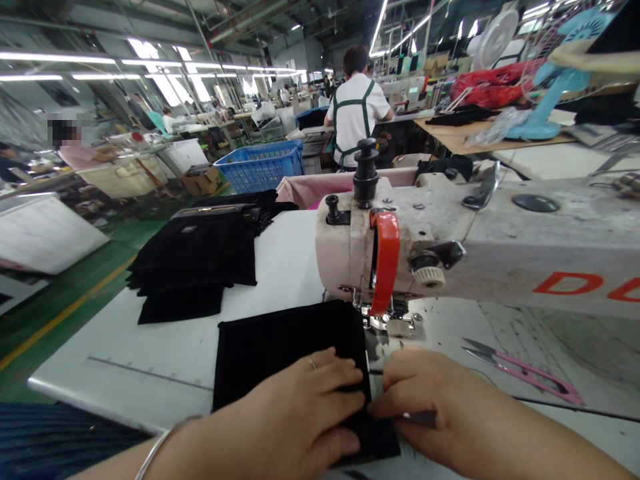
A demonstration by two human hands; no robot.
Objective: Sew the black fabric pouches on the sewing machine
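A black fabric panel (280,347) lies flat on the white sewing table, its far right corner at the needle area of the sewing machine (373,313). My left hand (305,400) rests palm down on the panel, fingers stretched toward its right edge. Right beside that edge is my right hand (430,400), its fingers curled and thumb drawn in; a dark sliver shows between them, too hidden to name. The index fingertip touches the panel's edge. Pink-handled thread snips (530,373) lie to the right of this hand.
A stack of black fabric pieces (195,247) sits at the table's far left. The machine's long arm (500,247) spans the right side. Beyond the table are a pink-lined bin (300,190), a blue crate (265,163), a blue fan (545,100) and a seated co-worker (355,107).
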